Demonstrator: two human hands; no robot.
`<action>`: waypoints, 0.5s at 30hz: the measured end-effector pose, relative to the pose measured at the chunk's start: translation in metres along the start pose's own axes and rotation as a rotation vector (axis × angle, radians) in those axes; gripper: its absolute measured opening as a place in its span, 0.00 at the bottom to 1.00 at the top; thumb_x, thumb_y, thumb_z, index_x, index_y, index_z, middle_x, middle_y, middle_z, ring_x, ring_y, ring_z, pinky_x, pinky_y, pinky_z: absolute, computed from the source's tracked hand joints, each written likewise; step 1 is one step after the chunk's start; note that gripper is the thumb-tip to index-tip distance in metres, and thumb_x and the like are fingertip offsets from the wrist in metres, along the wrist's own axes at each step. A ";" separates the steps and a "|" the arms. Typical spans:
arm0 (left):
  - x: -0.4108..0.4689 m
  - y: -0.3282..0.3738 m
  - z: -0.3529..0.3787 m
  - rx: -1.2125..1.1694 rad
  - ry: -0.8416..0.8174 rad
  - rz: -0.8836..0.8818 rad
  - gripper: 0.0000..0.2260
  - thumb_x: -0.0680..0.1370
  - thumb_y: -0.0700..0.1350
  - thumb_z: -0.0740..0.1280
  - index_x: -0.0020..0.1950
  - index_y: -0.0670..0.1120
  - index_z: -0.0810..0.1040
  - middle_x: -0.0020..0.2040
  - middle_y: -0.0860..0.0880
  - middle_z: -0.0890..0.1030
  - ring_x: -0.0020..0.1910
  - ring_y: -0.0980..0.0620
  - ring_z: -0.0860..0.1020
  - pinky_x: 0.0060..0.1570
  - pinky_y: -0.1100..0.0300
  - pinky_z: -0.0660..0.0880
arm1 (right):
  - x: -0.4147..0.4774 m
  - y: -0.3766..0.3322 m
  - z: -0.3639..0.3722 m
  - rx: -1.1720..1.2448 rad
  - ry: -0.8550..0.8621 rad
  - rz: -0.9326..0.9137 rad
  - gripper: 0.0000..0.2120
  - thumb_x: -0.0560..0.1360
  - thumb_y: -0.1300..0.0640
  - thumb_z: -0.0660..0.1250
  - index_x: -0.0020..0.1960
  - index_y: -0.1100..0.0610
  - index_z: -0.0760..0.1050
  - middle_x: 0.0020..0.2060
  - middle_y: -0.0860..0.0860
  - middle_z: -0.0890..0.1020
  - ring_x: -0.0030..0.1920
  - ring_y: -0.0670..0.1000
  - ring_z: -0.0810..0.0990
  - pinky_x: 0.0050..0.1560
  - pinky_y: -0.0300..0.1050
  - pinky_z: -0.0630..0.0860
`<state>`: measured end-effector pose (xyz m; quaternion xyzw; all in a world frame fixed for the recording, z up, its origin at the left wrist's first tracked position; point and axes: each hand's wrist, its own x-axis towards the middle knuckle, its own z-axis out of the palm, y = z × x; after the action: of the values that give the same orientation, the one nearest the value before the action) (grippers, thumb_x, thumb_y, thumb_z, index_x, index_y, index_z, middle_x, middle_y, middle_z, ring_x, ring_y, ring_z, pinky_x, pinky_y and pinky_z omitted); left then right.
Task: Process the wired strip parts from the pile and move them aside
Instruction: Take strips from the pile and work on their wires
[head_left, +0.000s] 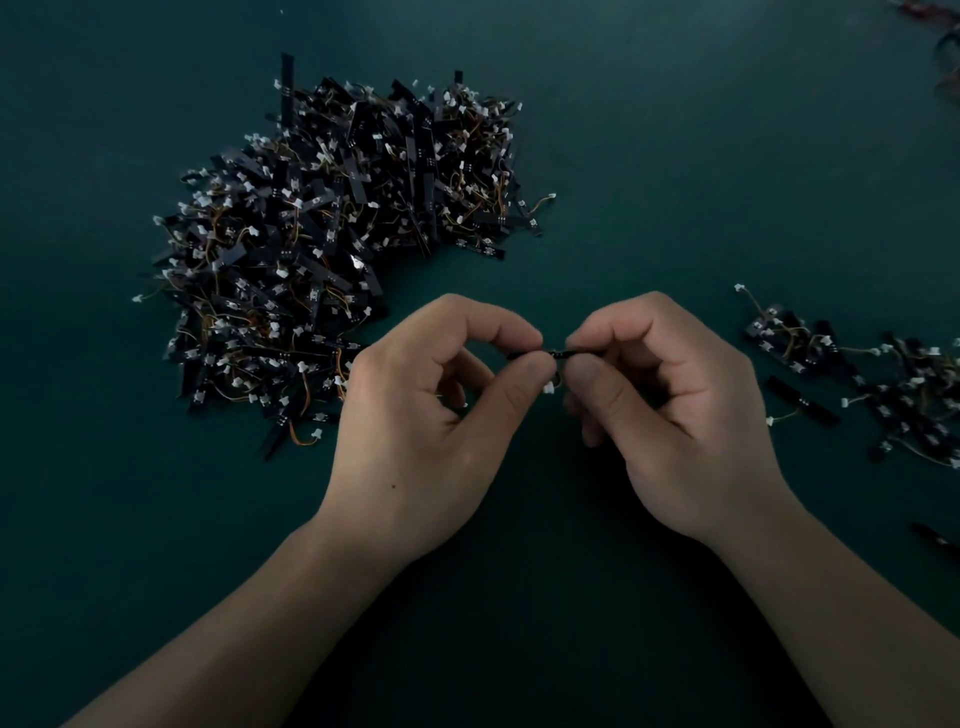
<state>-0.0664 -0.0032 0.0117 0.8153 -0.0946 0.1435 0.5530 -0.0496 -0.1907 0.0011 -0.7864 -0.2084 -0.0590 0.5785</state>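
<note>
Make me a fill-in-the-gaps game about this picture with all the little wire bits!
1. The left hand and the right hand pinch one thin black ____ between them.
2. The big pile lies on the person's ____ side.
3. The smaller heap lies on the person's ____ side.
4. The little connector dangling between the hands is ____ in colour.

Missing words: strip; left; right; white.
</note>
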 end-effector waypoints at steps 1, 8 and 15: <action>0.000 0.000 0.000 -0.002 -0.002 0.002 0.03 0.79 0.46 0.74 0.49 0.53 0.81 0.39 0.61 0.81 0.34 0.51 0.80 0.35 0.66 0.73 | 0.000 0.000 0.000 -0.006 -0.001 0.000 0.02 0.82 0.56 0.67 0.51 0.50 0.76 0.36 0.49 0.82 0.31 0.51 0.81 0.31 0.44 0.77; 0.000 -0.002 -0.001 -0.002 -0.039 -0.005 0.04 0.79 0.45 0.73 0.48 0.54 0.81 0.38 0.62 0.80 0.35 0.50 0.80 0.35 0.66 0.74 | 0.000 0.001 0.000 -0.018 -0.016 -0.007 0.03 0.82 0.57 0.67 0.51 0.50 0.77 0.36 0.48 0.83 0.31 0.51 0.81 0.31 0.47 0.77; 0.001 -0.001 -0.001 0.001 0.016 -0.004 0.05 0.79 0.45 0.74 0.50 0.55 0.82 0.40 0.63 0.81 0.35 0.52 0.80 0.35 0.67 0.74 | 0.000 0.002 0.002 -0.116 -0.069 0.087 0.14 0.82 0.48 0.64 0.40 0.52 0.74 0.28 0.52 0.76 0.25 0.51 0.73 0.26 0.50 0.68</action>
<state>-0.0649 -0.0021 0.0116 0.8146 -0.0882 0.1489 0.5536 -0.0486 -0.1896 -0.0014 -0.8286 -0.1902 -0.0185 0.5262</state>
